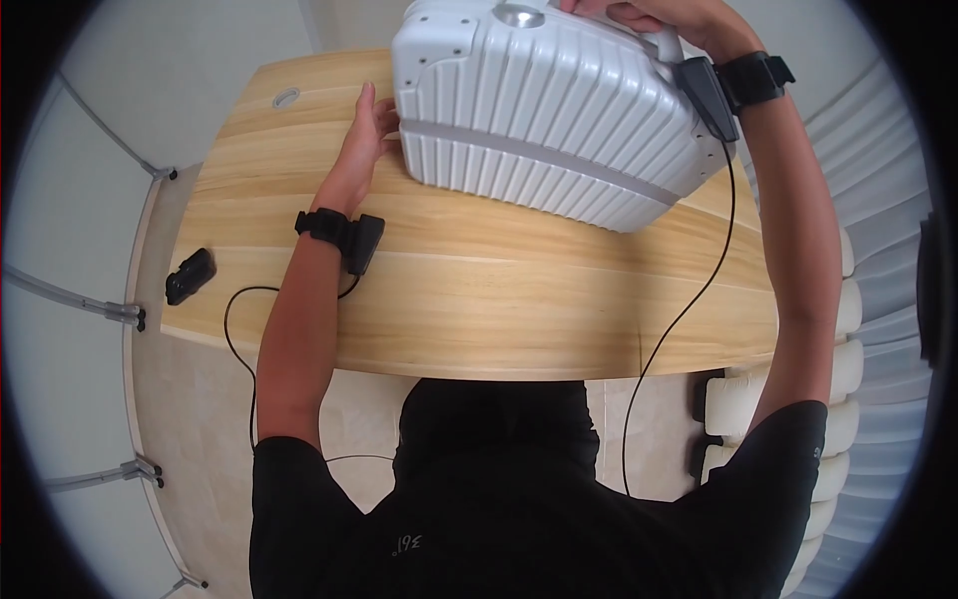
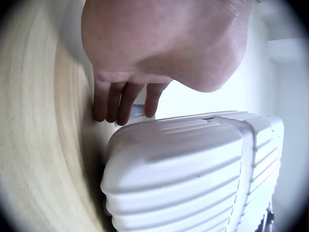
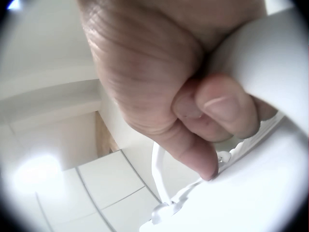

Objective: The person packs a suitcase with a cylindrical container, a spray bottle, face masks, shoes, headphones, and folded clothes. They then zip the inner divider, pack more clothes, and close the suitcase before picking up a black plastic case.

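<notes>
A silvery-white ribbed suitcase (image 1: 539, 110) stands on the wooden table, its grey seam facing the person. At its top, the right hand (image 1: 649, 18) has fingers curled round the white handle (image 3: 270, 58); one finger reaches down to the case's surface in the right wrist view. The left hand (image 1: 364, 145) is beside the case's left end, fingers extended. In the left wrist view, the fingers of the left hand (image 2: 159, 48) hang close to the suitcase (image 2: 183, 169), near a small grey part (image 2: 137, 110); whether they touch the case I cannot tell.
On the wooden table (image 1: 469, 299), a black object (image 1: 191, 277) lies at the left edge, and a round grommet (image 1: 286, 98) sits at the far left. Black cables (image 1: 699, 299) run from both wrist cameras. Pale cushioned seats (image 1: 843, 359) and a grey curtain (image 1: 888, 299) are at the right.
</notes>
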`<control>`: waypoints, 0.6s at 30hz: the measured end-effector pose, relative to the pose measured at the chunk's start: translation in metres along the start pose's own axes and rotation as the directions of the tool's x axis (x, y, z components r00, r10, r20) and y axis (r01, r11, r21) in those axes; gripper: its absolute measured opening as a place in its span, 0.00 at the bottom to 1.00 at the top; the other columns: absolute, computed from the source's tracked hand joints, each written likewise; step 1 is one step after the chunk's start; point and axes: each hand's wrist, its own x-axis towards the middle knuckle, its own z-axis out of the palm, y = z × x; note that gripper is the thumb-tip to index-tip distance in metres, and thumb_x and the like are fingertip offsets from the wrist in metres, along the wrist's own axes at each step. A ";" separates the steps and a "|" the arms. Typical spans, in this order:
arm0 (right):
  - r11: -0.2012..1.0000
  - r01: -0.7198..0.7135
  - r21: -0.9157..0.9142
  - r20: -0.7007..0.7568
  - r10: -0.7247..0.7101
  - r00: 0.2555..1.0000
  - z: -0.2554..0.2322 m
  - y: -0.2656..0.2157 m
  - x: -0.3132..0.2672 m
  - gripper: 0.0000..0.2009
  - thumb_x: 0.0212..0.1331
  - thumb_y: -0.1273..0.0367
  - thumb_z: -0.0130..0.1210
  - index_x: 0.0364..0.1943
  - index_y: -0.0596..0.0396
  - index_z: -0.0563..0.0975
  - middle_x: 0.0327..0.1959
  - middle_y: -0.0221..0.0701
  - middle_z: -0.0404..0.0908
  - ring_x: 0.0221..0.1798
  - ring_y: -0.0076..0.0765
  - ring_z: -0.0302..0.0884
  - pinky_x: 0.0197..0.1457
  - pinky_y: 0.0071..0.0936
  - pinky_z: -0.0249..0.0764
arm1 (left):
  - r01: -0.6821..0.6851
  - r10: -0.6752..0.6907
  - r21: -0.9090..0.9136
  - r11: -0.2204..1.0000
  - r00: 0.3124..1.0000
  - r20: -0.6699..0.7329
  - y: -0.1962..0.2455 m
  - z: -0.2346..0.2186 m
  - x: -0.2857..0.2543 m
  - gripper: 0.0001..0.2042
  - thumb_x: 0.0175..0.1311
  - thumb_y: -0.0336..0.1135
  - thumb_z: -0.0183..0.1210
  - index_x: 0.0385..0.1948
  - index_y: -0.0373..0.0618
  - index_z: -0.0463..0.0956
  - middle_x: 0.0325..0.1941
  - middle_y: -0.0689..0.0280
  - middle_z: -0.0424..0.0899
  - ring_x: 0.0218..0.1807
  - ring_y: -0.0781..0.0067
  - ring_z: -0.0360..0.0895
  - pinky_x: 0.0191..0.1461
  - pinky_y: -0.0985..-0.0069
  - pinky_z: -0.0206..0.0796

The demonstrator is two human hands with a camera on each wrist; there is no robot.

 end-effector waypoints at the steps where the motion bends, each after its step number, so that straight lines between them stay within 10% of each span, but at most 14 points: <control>1: 1.000 0.008 -0.004 0.064 -0.008 0.998 -0.001 0.000 0.001 0.09 0.56 0.66 0.69 0.32 0.59 0.88 0.17 0.18 0.74 0.18 0.15 0.61 0.20 0.22 0.50 | -0.010 0.012 0.036 0.999 0.999 -0.046 0.008 0.007 -0.009 0.43 0.77 0.70 0.24 0.73 0.37 0.63 0.72 0.54 0.74 0.74 0.61 0.67 0.77 0.65 0.55; 9: 0.981 0.159 0.113 0.024 -0.163 0.986 0.011 -0.011 -0.001 0.09 0.58 0.68 0.67 0.35 0.62 0.88 0.15 0.15 0.70 0.17 0.15 0.57 0.20 0.22 0.49 | 0.052 -0.052 0.002 0.999 0.994 -0.096 0.007 0.006 -0.017 0.34 0.80 0.62 0.37 0.75 0.44 0.60 0.74 0.59 0.70 0.75 0.67 0.66 0.76 0.68 0.59; 14: 0.994 0.029 0.109 0.031 -0.033 0.999 0.010 -0.020 -0.013 0.08 0.58 0.69 0.66 0.32 0.63 0.87 0.15 0.18 0.69 0.18 0.16 0.56 0.21 0.25 0.48 | 0.055 -0.061 -0.067 0.996 0.995 -0.078 0.004 0.008 -0.014 0.32 0.80 0.59 0.42 0.73 0.42 0.64 0.67 0.60 0.78 0.68 0.70 0.74 0.73 0.70 0.63; 16: 0.933 -0.168 0.318 0.305 0.067 0.950 -0.014 -0.037 -0.021 0.10 0.57 0.68 0.68 0.35 0.64 0.86 0.17 0.21 0.74 0.20 0.17 0.63 0.22 0.24 0.56 | -0.085 0.081 -0.064 0.994 0.995 -0.056 -0.008 0.003 -0.008 0.31 0.80 0.59 0.42 0.68 0.41 0.70 0.63 0.61 0.82 0.64 0.72 0.76 0.70 0.70 0.66; 17: 0.980 -0.002 0.199 0.110 -0.020 0.994 0.007 -0.024 -0.021 0.11 0.57 0.67 0.64 0.38 0.62 0.85 0.20 0.23 0.76 0.21 0.18 0.63 0.25 0.22 0.57 | -0.276 0.285 0.106 0.955 0.955 -0.087 -0.009 -0.001 -0.005 0.31 0.80 0.59 0.43 0.66 0.41 0.73 0.64 0.62 0.81 0.64 0.73 0.75 0.68 0.68 0.67; 18: 0.988 0.142 0.058 -0.092 -0.136 0.986 0.025 -0.009 -0.016 0.13 0.57 0.66 0.60 0.41 0.60 0.84 0.22 0.25 0.78 0.22 0.19 0.63 0.28 0.20 0.58 | -0.191 0.203 0.116 0.975 0.974 -0.102 0.008 -0.004 -0.014 0.30 0.79 0.59 0.44 0.65 0.40 0.75 0.63 0.61 0.81 0.64 0.70 0.75 0.66 0.67 0.67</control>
